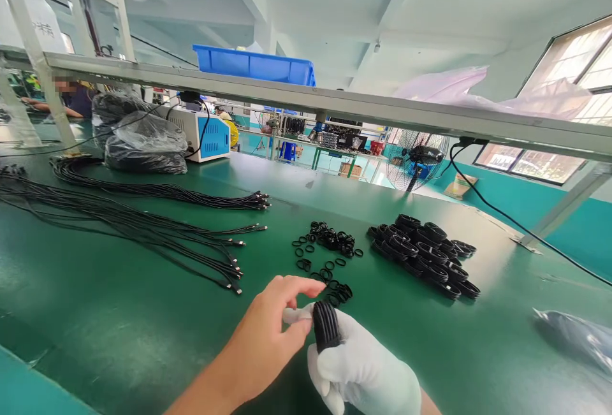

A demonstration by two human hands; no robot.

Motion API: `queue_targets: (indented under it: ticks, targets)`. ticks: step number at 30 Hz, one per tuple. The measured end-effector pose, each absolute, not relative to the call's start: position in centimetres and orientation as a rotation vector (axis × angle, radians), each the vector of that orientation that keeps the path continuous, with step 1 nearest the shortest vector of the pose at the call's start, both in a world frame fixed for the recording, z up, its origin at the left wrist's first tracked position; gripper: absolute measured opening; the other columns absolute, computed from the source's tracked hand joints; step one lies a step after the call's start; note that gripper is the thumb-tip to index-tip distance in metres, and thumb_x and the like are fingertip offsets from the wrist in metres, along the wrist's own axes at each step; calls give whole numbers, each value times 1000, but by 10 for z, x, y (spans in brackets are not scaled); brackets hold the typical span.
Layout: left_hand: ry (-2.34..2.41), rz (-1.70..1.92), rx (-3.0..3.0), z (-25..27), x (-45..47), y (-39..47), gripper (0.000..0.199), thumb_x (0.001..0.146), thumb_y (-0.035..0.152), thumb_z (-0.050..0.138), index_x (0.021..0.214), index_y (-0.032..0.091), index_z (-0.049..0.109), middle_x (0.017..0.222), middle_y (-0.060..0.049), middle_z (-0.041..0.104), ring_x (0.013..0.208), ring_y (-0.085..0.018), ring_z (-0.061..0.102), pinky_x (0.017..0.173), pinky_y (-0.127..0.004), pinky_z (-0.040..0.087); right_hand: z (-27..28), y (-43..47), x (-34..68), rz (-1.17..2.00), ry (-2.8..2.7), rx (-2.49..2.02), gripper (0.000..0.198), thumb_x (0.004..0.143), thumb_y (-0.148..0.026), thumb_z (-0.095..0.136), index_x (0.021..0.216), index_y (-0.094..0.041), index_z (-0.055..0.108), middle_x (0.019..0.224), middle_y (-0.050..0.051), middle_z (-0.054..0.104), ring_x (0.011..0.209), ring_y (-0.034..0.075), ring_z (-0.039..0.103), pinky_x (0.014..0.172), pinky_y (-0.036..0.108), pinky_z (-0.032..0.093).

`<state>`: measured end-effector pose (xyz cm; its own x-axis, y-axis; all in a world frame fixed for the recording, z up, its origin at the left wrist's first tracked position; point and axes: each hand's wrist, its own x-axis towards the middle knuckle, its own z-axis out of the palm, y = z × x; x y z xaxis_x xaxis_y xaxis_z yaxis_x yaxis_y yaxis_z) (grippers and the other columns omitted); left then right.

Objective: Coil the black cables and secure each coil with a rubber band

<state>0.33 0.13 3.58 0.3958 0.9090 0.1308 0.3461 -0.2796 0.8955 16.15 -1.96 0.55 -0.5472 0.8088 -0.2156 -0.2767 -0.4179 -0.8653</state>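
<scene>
My right hand [356, 364], in a white glove, grips a coiled black cable bundle [326, 324] low in the centre of the view. My bare left hand [270, 332] reaches in from the left, its fingertips touching the glove's fingers beside the coil. Just beyond lie several small black rubber bands [329, 243] scattered on the green table [119, 313]. A heap of finished black cable coils [423, 252] sits to the right of the bands. Long loose black cables [143, 224] with plug ends stretch across the table's left side.
Black plastic bags [143, 144] and a blue-and-white machine [203, 131] stand at the back left, with a seated person [71, 96] behind. A metal frame rail [335, 106] crosses overhead, carrying a blue bin [255, 64]. A floor fan [415, 160] stands behind; a clear bag [578, 335] lies right.
</scene>
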Motion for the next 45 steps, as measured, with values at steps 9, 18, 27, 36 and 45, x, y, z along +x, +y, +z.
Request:
queue_targets:
  ticks: [9, 18, 27, 36, 45]
  targets:
    - [1170, 867, 2151, 15, 11, 13, 42, 72, -3, 35, 85, 23, 66, 79, 2, 59, 67, -11, 55, 60, -21, 39, -27, -11, 164, 2383, -806, -781, 84, 69, -80, 31, 105, -8, 54, 47, 4, 60, 29, 12, 48, 30, 21, 35]
    - [1201, 890, 2086, 17, 10, 18, 35, 73, 4, 38, 80, 23, 66, 76, 1, 59, 64, -12, 52, 57, -22, 36, -22, -11, 159, 2383, -671, -634, 54, 69, -56, 54, 96, -10, 59, 55, 2, 59, 40, 12, 53, 38, 21, 37]
    - [955, 602, 1602, 35, -16, 37, 32, 75, 24, 54, 105, 24, 63, 88, 0, 60, 73, -14, 51, 65, -24, 40, -20, -12, 148, 2096, -697, -618, 53, 77, -58, 51, 100, -10, 58, 91, 11, 61, 59, 12, 59, 47, 23, 47]
    - [937, 627, 1397, 20, -9, 42, 21, 68, 29, 64, 84, 15, 65, 66, 3, 51, 53, -9, 46, 51, -22, 38, -5, -18, 147, 1878, -955, -844, 40, 74, -44, 63, 102, -15, 58, 100, 8, 54, 77, 16, 56, 65, 29, 44]
    - [1020, 716, 1351, 22, -6, 27, 27, 78, 40, 51, 73, 14, 57, 62, 2, 54, 46, -7, 44, 45, -21, 34, -4, -15, 155, 1976, -929, -670, 49, 66, -28, 71, 109, -17, 51, 95, 5, 52, 85, 17, 55, 72, 30, 42]
